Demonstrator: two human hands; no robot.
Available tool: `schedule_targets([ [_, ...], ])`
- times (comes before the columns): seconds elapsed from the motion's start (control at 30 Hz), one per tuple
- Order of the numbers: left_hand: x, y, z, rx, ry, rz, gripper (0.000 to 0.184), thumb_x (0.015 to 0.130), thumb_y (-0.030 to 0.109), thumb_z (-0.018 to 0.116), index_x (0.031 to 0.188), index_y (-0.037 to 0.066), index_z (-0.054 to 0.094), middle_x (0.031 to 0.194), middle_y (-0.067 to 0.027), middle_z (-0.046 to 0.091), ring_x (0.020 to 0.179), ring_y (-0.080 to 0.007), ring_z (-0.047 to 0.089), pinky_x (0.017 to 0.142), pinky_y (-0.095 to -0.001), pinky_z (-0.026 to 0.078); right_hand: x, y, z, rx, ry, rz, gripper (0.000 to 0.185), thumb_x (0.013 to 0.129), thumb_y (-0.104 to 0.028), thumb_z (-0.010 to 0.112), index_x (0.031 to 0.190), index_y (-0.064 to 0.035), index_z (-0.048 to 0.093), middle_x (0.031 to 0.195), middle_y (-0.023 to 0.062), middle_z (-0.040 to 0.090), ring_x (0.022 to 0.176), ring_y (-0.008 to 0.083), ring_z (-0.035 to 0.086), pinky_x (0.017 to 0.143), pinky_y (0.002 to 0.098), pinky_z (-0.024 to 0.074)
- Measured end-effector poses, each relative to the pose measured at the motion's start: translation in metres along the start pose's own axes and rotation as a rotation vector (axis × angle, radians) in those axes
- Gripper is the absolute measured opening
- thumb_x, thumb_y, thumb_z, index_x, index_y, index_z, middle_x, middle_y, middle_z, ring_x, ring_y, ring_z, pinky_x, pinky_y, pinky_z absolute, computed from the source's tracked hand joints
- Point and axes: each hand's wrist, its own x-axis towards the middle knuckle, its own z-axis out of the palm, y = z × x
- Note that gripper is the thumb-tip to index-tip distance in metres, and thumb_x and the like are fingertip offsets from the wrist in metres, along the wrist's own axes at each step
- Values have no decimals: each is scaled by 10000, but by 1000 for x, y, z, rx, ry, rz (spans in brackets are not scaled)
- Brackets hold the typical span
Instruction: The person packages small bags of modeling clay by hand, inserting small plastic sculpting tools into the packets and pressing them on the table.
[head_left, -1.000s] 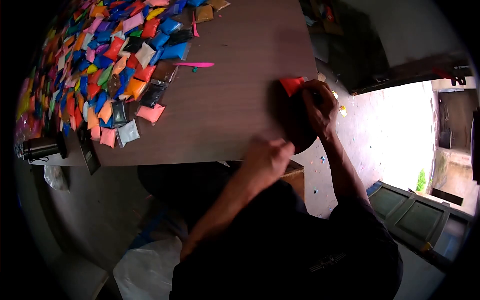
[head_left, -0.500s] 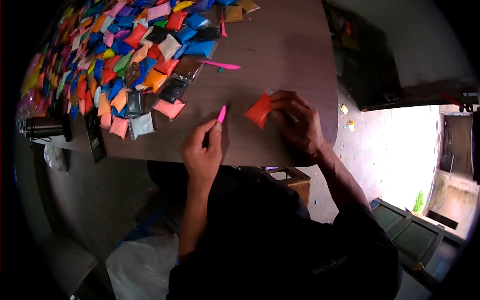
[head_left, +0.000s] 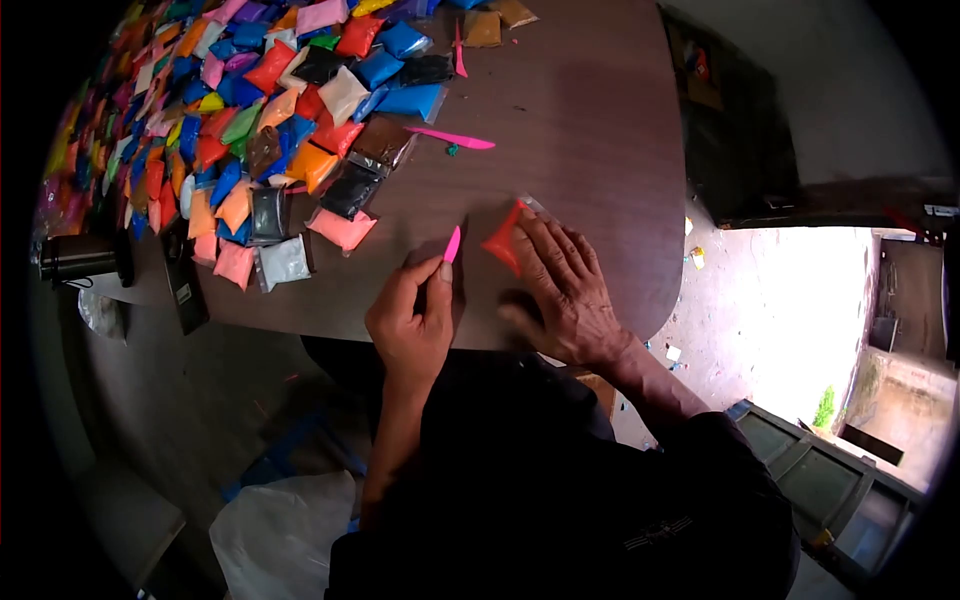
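Between thumb and fingers, my left hand (head_left: 412,322) pinches a small bright-pink plastic modelling knife (head_left: 453,244), its blade pointing up and away. My right hand (head_left: 574,292) lies with fingers stretched flat over a red clay packet (head_left: 502,244) on the table. The fingers hide the packet's right part, and a clear edge of its wrapper shows beyond them. The right thumb is apart from the fingers and slightly blurred. Farther off lies another pink plastic knife (head_left: 460,138), beside a small green bit (head_left: 452,150).
A large heap of coloured clay packets (head_left: 265,110) covers the table's left side. A third pink tool (head_left: 460,50) lies near brown packets (head_left: 482,28). A dark flask (head_left: 82,256) and a flat black object (head_left: 184,285) are at the left. The brown table (head_left: 600,130) has a rounded right edge.
My right hand has gone from holding the red packet by its edge to lying flat on it. The left hand still holds the pink knife. The view has shifted slightly.
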Motion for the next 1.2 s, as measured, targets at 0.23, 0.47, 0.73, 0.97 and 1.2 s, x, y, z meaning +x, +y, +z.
schedule_targets([
  [0.23,1,0,1,-4,21,36,109,940,54,783,1013,-18,747,859,-131,747,753,-232,719,691,-327,556,1,5,-1,70,11,-17,766,911,-360,739,1517,21,467,1628,247,408,1500,422,409,1218,575,311],
  [0.47,-1,0,2,7,33,35,117,941,62,787,1023,-14,752,864,-131,751,758,-228,724,696,-325,560,1,7,-3,93,39,-26,721,880,-319,765,1458,33,519,1583,258,460,1452,435,465,1171,569,367],
  [0.73,-1,1,1,-29,47,44,111,931,28,772,1030,-5,732,898,-158,740,778,-314,737,688,-358,570,16,-1,-7,28,214,-40,674,845,-269,785,1407,28,560,1489,253,547,1374,447,520,1153,566,381],
  [0.97,1,1,1,-14,28,42,111,927,28,775,1025,1,732,900,-158,740,787,-321,744,687,-366,576,9,-4,8,28,85,-5,755,882,-310,764,1491,30,475,1594,268,430,1441,443,453,1179,584,344],
  [1.2,1,0,2,-27,45,31,113,939,55,784,1023,-13,753,879,-141,751,770,-235,729,712,-329,558,11,-4,-1,35,93,-53,642,872,-254,763,1409,32,557,1532,257,511,1392,442,511,1158,580,379],
])
